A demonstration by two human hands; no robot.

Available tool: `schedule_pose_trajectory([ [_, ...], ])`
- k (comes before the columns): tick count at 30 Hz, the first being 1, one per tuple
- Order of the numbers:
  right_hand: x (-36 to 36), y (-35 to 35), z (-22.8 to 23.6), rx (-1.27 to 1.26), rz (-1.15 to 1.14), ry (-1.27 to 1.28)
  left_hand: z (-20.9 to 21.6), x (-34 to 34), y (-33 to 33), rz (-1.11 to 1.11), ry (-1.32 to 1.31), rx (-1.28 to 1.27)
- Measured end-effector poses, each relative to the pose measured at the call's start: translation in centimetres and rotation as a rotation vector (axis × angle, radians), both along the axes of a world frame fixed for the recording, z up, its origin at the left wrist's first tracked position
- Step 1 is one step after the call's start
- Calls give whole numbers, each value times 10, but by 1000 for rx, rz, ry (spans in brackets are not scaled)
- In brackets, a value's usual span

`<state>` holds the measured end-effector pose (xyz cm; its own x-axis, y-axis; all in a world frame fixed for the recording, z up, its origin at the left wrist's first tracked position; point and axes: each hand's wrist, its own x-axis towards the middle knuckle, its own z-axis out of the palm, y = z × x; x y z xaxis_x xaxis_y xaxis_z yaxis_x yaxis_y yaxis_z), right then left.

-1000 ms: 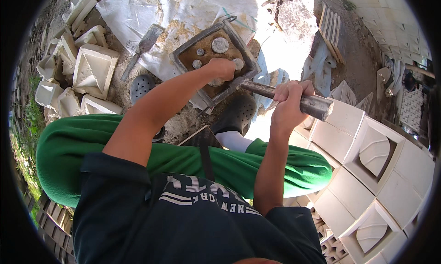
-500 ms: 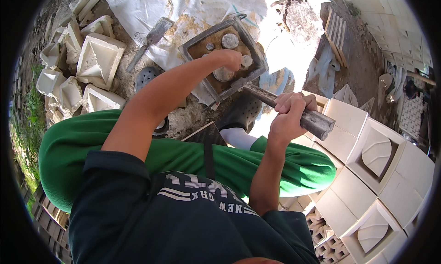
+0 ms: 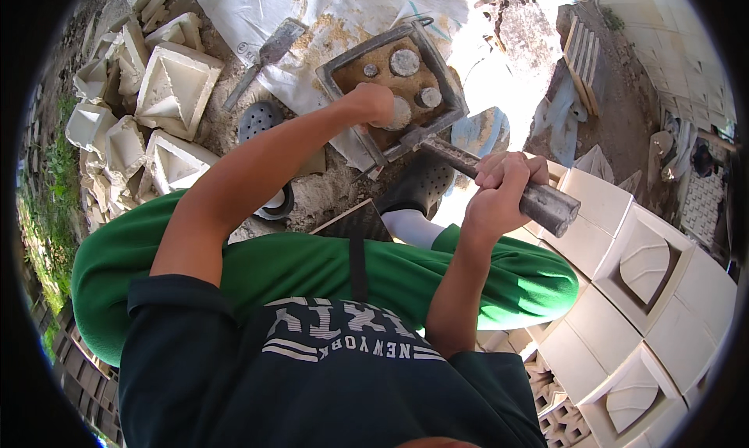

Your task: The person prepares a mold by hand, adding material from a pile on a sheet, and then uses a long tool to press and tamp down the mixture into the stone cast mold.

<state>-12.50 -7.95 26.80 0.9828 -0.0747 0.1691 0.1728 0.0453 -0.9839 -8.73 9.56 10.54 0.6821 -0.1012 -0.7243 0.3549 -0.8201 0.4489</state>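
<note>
A square metal mould (image 3: 331, 80) filled with brown sandy mix lies in front of me, with several round grey plugs, one of them a larger round plug (image 3: 405, 63), set in the mix. My left hand (image 3: 374, 105) is closed low over the mould's left side, beside another large plug (image 3: 399, 114); its fingertips are hidden. My right hand (image 3: 503, 184) is wrapped around a thick dark metal bar (image 3: 548, 208) that slants to the mould's near right corner. A small plug (image 3: 428, 98) shows at the right of the mix.
A trowel (image 3: 273, 49) lies on a white sheet (image 3: 234, 11) beyond the mould. Broken pale cast blocks (image 3: 175, 89) are heaped at left. Stacked cream blocks (image 3: 581, 315) stand close on the right. My dark clogs (image 3: 417, 184) flank the near side of the mould.
My left hand has shifted left within the mould, from the small right plug to beside the large near plug. My right hand keeps its hold on the bar. The view has shifted slightly.
</note>
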Motion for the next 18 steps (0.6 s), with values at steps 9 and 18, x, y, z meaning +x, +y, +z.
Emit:
schedule_pose_trajectory([
  [9,9,2,0,128,-13,-151,-3,-53,-42,-564,-135,278],
  [18,10,16,0,-52,-10,74,-7,-27,-19,-585,-10,76],
])
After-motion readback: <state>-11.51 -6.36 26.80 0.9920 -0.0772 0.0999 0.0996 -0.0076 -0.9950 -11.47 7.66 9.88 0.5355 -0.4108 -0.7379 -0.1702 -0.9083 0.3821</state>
